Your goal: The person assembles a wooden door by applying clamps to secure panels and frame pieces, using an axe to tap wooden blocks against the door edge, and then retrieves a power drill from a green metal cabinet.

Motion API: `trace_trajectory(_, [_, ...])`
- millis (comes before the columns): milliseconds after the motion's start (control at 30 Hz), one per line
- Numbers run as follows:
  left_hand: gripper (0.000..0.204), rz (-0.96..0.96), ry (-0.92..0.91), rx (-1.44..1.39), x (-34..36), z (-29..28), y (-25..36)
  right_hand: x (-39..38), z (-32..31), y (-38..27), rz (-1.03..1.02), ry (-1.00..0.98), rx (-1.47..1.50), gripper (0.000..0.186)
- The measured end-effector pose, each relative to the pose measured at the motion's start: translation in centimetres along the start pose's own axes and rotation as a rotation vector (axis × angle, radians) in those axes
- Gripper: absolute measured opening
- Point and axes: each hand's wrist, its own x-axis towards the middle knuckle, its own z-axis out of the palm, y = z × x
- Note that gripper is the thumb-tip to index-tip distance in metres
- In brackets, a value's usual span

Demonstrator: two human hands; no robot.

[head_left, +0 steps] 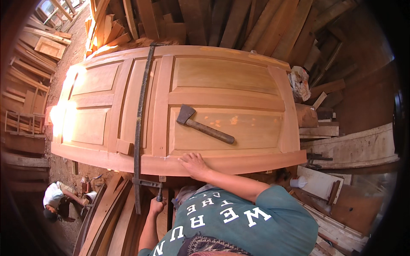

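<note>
A panelled wooden door (230, 99) lies flat in front of me. A long dark metal bar clamp (141, 111) spans it from the far edge to the near edge. My left hand (157, 207) is closed round the clamp's screw handle (159, 196), just below the near edge. My right hand (194, 166) rests on the door's near rail, fingers stretched over the wood, holding nothing. A hatchet (207, 126) with a wooden handle lies on the near right panel, beyond my right hand. Beside the clamp bar, a small wood block (124, 147) sits on the near rail.
Boards (239, 23) lean in a row behind the door. More planks (113, 217) stand at lower left, close to my left arm. Another person (55, 196) bends down at the far left. A white bag (300, 83) and stacked timber (320, 129) lie off the door's right end.
</note>
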Motion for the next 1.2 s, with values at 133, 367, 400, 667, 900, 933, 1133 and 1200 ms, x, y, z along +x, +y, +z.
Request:
trace_trajectory(133, [0.024, 0.049, 0.035, 0.036, 1.3, -0.4, -2.1, -4.4, -2.2, 3.5, 0.102, 0.155, 0.079, 0.054])
trace_trajectory(367, [0.008, 0.228, 0.080, 0.098, 0.2, 0.8, -0.9, -11.0, -8.8, 11.4, 0.345, 0.535, 0.097, 0.041])
trace_trajectory(400, [0.012, 0.294, 0.063, 0.167, 1.9, 0.1, -2.7, -11.9, -10.1, 13.1, 0.388, 0.587, 0.096, 0.042])
trace_trajectory(667, [0.025, 0.033, 0.200, 0.182, -0.2, 9.1, 4.0, -30.3, -17.7, 39.3, 0.881, 1.106, -0.053, 0.042])
trace_trajectory(900, [0.027, -0.092, 0.270, 0.159, -3.5, 28.4, 9.2, -48.2, -16.7, 70.1, 1.362, 0.946, -0.032, 0.055])
trace_trajectory(933, [0.027, -0.107, 0.269, 0.151, -4.0, 30.5, 9.3, -49.3, -16.8, 72.9, 1.346, 0.910, -0.087, 0.054])
trace_trajectory(1133, [0.029, -0.193, 0.312, 0.082, -7.8, 38.4, 9.2, -50.6, -16.9, 81.1, 1.256, 0.740, -0.111, 0.048])
trace_trajectory(1200, [0.030, -0.209, 0.320, 0.057, -8.4, 39.7, 9.0, -51.0, -16.7, 82.9, 1.247, 0.691, -0.064, 0.045])
